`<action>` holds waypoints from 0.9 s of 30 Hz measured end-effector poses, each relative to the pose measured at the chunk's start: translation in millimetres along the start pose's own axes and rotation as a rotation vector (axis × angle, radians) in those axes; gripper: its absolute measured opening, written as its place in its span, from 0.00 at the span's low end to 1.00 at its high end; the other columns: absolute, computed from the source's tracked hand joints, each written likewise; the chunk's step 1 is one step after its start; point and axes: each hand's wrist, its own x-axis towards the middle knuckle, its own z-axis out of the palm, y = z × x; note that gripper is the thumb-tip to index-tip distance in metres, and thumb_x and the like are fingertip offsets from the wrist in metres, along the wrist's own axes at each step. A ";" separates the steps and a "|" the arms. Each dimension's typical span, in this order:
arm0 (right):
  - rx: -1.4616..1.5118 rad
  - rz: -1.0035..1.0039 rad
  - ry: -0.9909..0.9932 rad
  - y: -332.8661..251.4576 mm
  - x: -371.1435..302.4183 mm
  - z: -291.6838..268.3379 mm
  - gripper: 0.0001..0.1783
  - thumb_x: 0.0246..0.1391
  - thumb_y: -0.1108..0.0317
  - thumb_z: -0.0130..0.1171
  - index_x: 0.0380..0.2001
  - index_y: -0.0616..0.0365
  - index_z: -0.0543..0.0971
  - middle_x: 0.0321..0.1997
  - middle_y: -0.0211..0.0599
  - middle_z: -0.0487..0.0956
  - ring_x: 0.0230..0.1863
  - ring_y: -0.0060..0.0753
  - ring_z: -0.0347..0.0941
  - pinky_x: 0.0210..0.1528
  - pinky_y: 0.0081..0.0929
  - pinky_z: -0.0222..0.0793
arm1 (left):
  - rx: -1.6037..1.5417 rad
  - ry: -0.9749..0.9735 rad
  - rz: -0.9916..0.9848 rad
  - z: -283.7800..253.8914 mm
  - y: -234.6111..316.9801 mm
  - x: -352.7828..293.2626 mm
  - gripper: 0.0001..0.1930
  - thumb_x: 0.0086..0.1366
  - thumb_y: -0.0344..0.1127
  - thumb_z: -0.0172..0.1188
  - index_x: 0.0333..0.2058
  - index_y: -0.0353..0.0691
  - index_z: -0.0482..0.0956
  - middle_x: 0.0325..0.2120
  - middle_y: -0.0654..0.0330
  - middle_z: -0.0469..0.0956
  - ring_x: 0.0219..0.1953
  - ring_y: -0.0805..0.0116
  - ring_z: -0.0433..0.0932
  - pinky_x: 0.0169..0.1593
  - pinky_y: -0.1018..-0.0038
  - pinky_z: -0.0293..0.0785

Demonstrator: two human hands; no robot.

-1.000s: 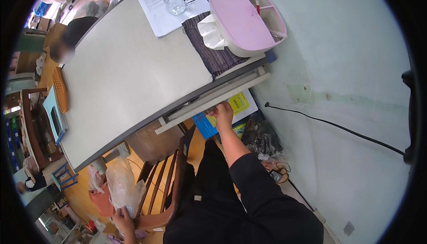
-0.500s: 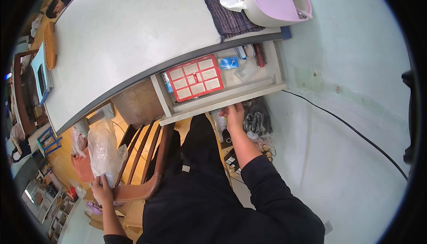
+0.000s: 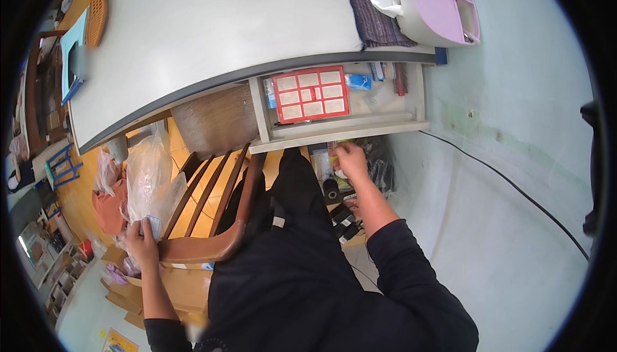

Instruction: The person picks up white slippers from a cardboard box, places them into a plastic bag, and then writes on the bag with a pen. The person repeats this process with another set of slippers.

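Note:
My left hand [image 3: 141, 244] is closed on a small flat pale-blue card-like piece [image 3: 151, 225], beside the curved wooden armrest of a chair [image 3: 205, 244]. My right hand [image 3: 351, 162] is just below the front of a pulled-out drawer [image 3: 340, 135], its fingers curled together. What they hold, if anything, I cannot make out, nor whether they touch the drawer. Inside the drawer lies a red-framed box with pale square compartments [image 3: 312, 94]. A blue packet [image 3: 358, 81] and a dark red hairbrush [image 3: 401, 79] lie to its right.
On the white desk [image 3: 225, 24] stand a pink-lidded tissue box [image 3: 427, 5] and a dark woven cloth [image 3: 369, 15]. A black cable [image 3: 508, 182] hangs along the right wall. Plastic bags [image 3: 151, 175] hang left of the chair. Clutter, including a black cylinder [image 3: 331, 189], lies under the drawer.
The view has shifted, so the desk and drawer appear farther right and higher. My right hand has come slightly away from the drawer front. My left hand still holds the pale-blue piece.

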 end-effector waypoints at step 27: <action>-1.694 -0.502 -0.408 -142.6 49.5 129.8 0.10 0.47 0.71 0.55 0.33 0.59 0.83 0.42 0.47 0.81 0.45 0.50 0.78 0.42 0.39 0.76 | -0.234 0.225 0.037 -2.7 2.9 -7.6 0.12 0.63 0.32 0.58 0.23 0.31 0.73 0.14 0.53 0.66 0.16 0.67 0.64 0.23 0.71 0.59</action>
